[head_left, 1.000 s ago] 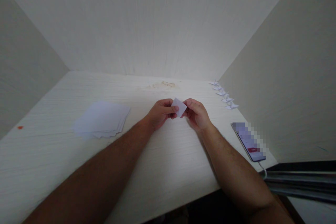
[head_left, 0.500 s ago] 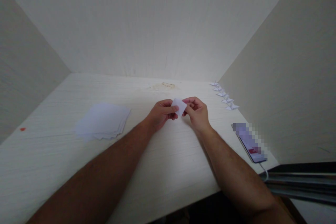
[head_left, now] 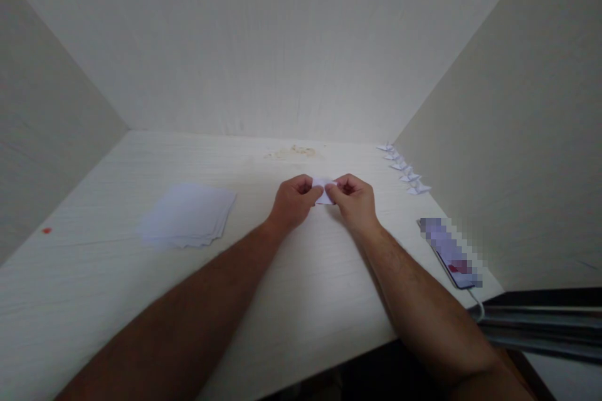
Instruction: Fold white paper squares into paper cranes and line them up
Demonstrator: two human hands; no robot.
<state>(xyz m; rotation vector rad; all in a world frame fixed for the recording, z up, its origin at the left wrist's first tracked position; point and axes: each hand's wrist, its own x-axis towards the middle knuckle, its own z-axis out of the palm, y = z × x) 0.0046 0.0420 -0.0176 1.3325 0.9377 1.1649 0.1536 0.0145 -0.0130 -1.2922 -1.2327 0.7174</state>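
Observation:
A small folded piece of white paper [head_left: 324, 198] is held between my two hands, over the middle of the table. My left hand [head_left: 295, 199] pinches its left side, thumb on the near face. On the other side my right hand [head_left: 352, 197] grips it in the same way, and the two thumb tips lie close together. The fingers behind the paper are mostly hidden, and so are its finer folds.
A stack of white paper sheets [head_left: 188, 216] lies to the left. Several folded paper cranes [head_left: 408, 175] stand in a row along the right wall. Nearer, a phone [head_left: 449, 257] with a white cable [head_left: 478, 306] rests by the table's [head_left: 301, 319] right edge.
The paper has turned from a diamond pose to one with level edges. My right hand has shifted its grip, its thumb now on the near face beside the left thumb.

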